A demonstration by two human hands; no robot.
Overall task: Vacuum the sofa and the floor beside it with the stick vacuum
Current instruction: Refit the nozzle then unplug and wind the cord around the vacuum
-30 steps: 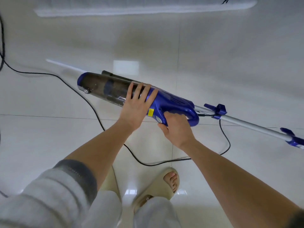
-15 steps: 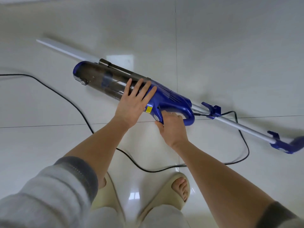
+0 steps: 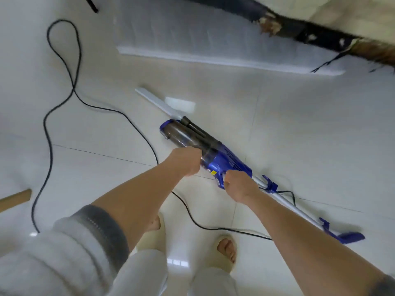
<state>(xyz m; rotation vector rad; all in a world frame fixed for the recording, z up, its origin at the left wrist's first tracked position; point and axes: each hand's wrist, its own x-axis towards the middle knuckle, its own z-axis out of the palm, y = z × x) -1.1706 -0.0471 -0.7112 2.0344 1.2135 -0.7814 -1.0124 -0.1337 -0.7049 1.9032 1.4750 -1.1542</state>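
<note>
Left hand [image 3: 186, 162] curled round the stick vacuum's [image 3: 226, 165] dust canister, right hand [image 3: 239, 185] gripping its blue handle, black cord [image 3: 50, 146] (looping) left of both hands, white mat [image 3: 192, 39] beyond them, sandalled feet below.

Looks like a home, prob a living room. Glossy white floor tiles [image 3: 299, 129] w/ thin grout lines, ceiling light reflected in them. A pale ribbed mat [image 3: 192, 39] lies flat by a cream sofa [image 3: 352, 16] w/ dark underside at top right. Person wears beige house slippers [image 3: 226, 253], light lounge trousers and a grey sweatshirt sleeve [image 3: 70, 248]. Corded blue stick vacuum [image 3: 226, 163], black power cord [image 3: 49, 129] looping loose over the tiles.
</note>
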